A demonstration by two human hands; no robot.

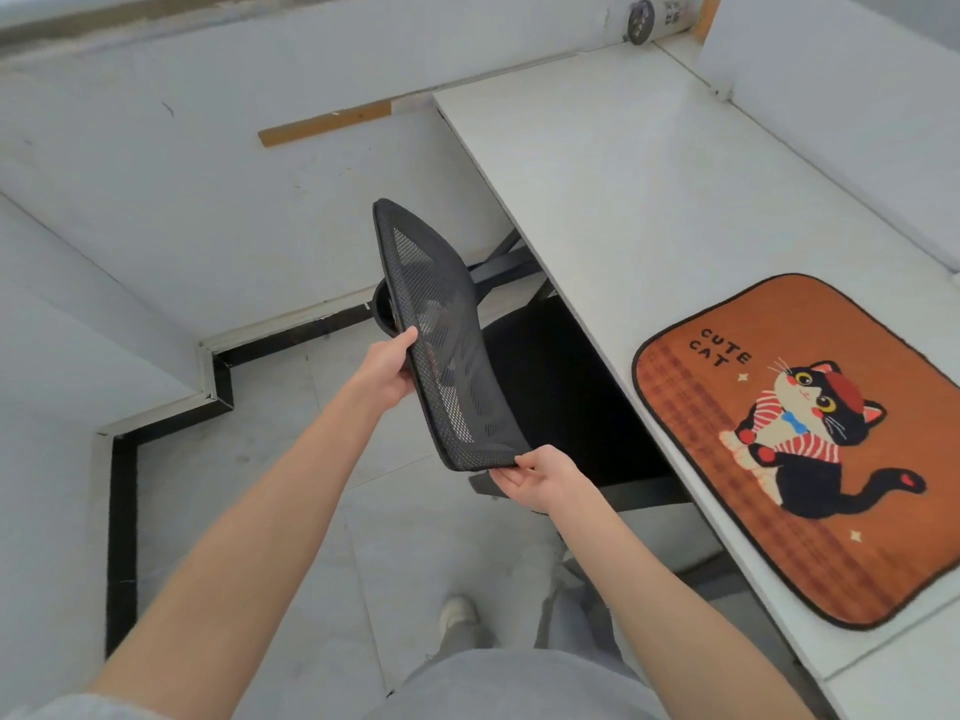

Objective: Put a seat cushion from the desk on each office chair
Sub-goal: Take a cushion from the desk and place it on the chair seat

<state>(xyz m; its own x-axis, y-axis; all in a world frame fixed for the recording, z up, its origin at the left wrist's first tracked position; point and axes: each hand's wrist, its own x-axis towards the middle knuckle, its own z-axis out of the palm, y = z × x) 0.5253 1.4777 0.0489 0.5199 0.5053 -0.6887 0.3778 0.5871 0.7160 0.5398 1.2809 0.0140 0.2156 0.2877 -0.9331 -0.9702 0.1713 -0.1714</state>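
An orange seat cushion [810,449] with a black cartoon cat and the words "CUTE CAT" lies flat on the white desk [613,163], near its front edge at the right. A black office chair stands tucked under the desk, its mesh backrest [441,345] toward me and its black seat [561,387] partly hidden beneath the desktop. My left hand [387,374] grips the left edge of the backrest. At the backrest's lower right corner, my right hand [540,478] holds the rim with thumb on top.
White walls with a black skirting [171,423] step around the left. Grey tiled floor [291,485] lies below me, with my shoe [457,613] on it. A white partition [841,106] borders the desk's far side, and a dark round object [640,20] sits at its far corner.
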